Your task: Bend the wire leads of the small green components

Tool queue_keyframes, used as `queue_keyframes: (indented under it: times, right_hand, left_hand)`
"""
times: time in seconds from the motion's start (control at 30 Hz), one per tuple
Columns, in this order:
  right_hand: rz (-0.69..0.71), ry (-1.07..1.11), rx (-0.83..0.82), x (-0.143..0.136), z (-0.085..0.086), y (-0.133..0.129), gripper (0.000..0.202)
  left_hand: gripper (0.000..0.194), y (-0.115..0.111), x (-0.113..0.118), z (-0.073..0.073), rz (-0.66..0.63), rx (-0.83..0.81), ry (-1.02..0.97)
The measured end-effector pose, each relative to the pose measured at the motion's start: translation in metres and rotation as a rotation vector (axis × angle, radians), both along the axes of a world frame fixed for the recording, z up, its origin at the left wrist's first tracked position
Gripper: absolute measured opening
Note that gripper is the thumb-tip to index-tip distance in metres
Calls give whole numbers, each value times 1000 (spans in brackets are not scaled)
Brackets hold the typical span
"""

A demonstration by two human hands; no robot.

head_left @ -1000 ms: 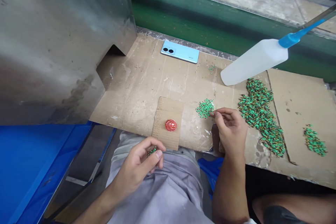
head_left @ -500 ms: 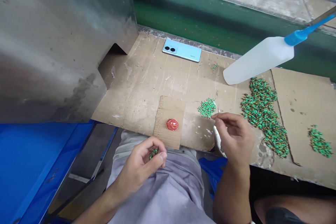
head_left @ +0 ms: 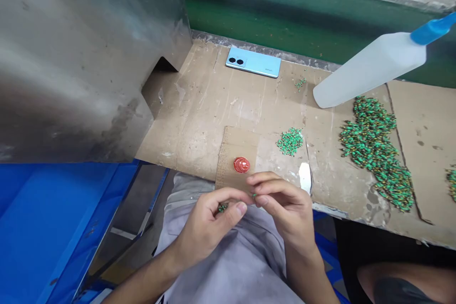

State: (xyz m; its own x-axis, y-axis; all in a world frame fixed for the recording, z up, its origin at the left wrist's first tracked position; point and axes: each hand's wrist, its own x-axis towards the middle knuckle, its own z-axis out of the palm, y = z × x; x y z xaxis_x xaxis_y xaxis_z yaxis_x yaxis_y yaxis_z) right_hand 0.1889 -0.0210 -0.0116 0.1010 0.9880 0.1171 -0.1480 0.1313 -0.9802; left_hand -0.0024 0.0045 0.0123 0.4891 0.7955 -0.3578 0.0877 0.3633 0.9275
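Note:
My left hand (head_left: 208,223) is curled over several small green pieces with brassy ends (head_left: 223,207), which show inside the palm. Thumb and fingers of my right hand (head_left: 287,204) pinch one tiny green piece (head_left: 254,195) right at the left fingertips. Whether the left fingertips also grip that piece cannot be made out. Just beyond both hands, a glossy red round blob (head_left: 241,165) sits on a small cardboard strip (head_left: 240,137). A small heap of green pieces (head_left: 290,141) lies to the right of the strip.
Farther right spreads a large pile of green pieces (head_left: 377,156). A tilted white bottle with a blue nozzle (head_left: 370,71) stands behind it. A light blue phone (head_left: 260,64) lies at the back. Metal sheeting (head_left: 89,57) rises at left. Another person's leg (head_left: 402,280) shows lower right.
My right hand has come left from the small heap to my left fingertips, now with a green piece in its pinch. The view has shifted slightly, and the left hand stays curled.

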Motion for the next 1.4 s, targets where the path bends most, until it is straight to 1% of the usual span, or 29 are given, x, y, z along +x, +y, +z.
queue_keyframes:
  times: [0.07, 0.17, 0.3, 0.37, 0.5, 0.6, 0.73, 0.9, 1.0, 1.07, 1.13, 1.2, 1.23, 1.3, 1.4]
  right_hand:
    - [25, -39, 53, -6, -3, 0, 6]
    - [20, -102, 117, -11, -6, -2, 10]
    - [36, -226, 215, -10, -7, -6, 23]
    - [42, -252, 231, -8, -7, -7, 28]
    - [33, -334, 237, -5, -6, -4, 25]
    - [44, -482, 308, -3, -3, -1, 26]
    - [37, -668, 381, -2, -4, 1, 28]
    - [56, -718, 409, -4, -8, 0, 28]
    - [72, -698, 385, -3, -7, 1, 29]
    - [27, -674, 328, -1, -8, 3, 27]
    - [-85, -672, 239, 2, -11, 6, 22]
    - [-196, -700, 168, 4, -15, 10, 16]
    - [-226, -721, 151, 4, -17, 12, 14]
    - [-243, -761, 148, 4, -21, 15, 13]
    - [-247, -792, 138, 2, -24, 19, 11]
  left_hand:
    - [26, 1, 1, 0, 26, 2, -12]
    - [26, 1, 2, 0, 67, 44, 20]
    - [22, -1, 1, 1, 127, 116, 97]
    - [18, -2, 0, 2, 141, 149, 108]
    - [15, -4, -2, 0, 134, 229, 135]
    - [14, -4, -4, -3, 109, 289, 166]
    - [17, -2, -5, -6, 101, 294, 209]
    - [18, -1, -5, -7, 113, 285, 238]
    - [19, -1, -5, -7, 122, 232, 217]
    - [19, -1, -5, -8, 138, 152, 176]
    - [21, 1, -5, -10, 162, 11, 61]
    - [23, 3, -6, -11, 179, -177, -119]
    - [24, 4, -6, -12, 186, -262, -206]
    - [26, 7, -7, -12, 193, -373, -318]
    - [30, 10, -7, -11, 191, -422, -358]
